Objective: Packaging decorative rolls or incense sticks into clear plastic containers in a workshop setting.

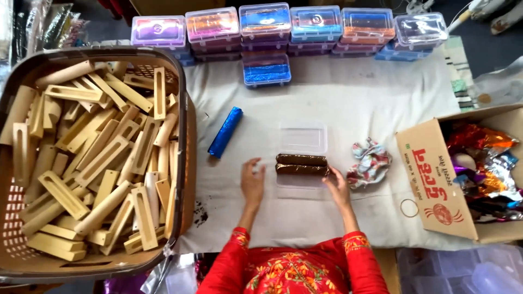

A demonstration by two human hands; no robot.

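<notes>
From where I watch, my left hand (252, 182) lies flat and slack on the white cloth (338, 103), grasping nothing. My right hand (336, 188) touches the right end of two brown rolls (301, 164), fingers loose rather than clenched. The rolls lie side by side, long axis running left to right, between both hands, on a clear plastic box (303, 139). Farther off to the left lies a blue roll (225, 132).

Both hands reach forward, left (252, 182) flat, right (337, 184) fingers curled.
</notes>
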